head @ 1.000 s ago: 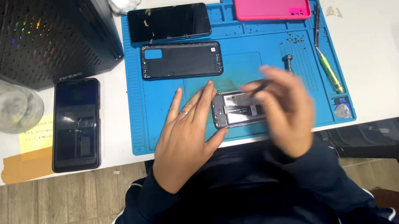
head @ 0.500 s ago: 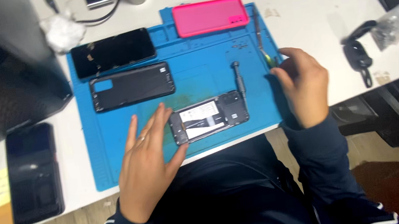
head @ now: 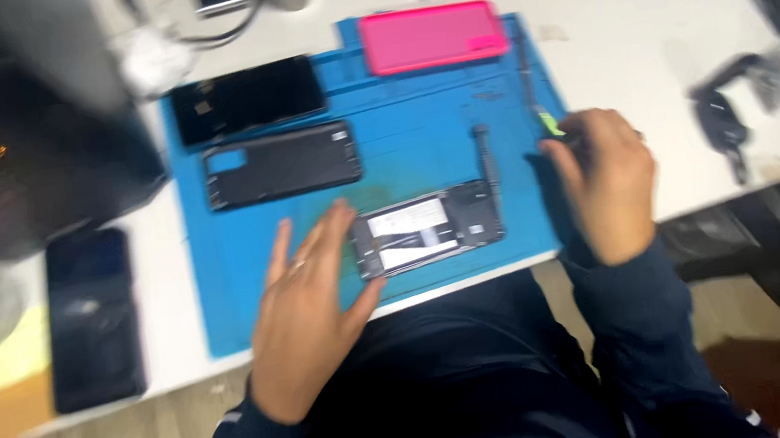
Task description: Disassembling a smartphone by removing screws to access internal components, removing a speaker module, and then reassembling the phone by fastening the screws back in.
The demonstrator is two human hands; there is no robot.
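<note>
Left hand [head: 309,325] flat and open, fingers touching the opened phone [head: 429,229] on the blue mat [head: 249,288], near worktop edge. Right hand [head: 609,182] curled around a green-tipped tool [head: 550,124], right of phone.

Pink case [head: 432,37] — black phone [head: 90,319] off-mat

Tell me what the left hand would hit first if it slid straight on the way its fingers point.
The left hand points up and right across the blue mat. Its fingertips already touch the opened phone, so that comes first, though blur makes the exact contact uncertain.
</note>
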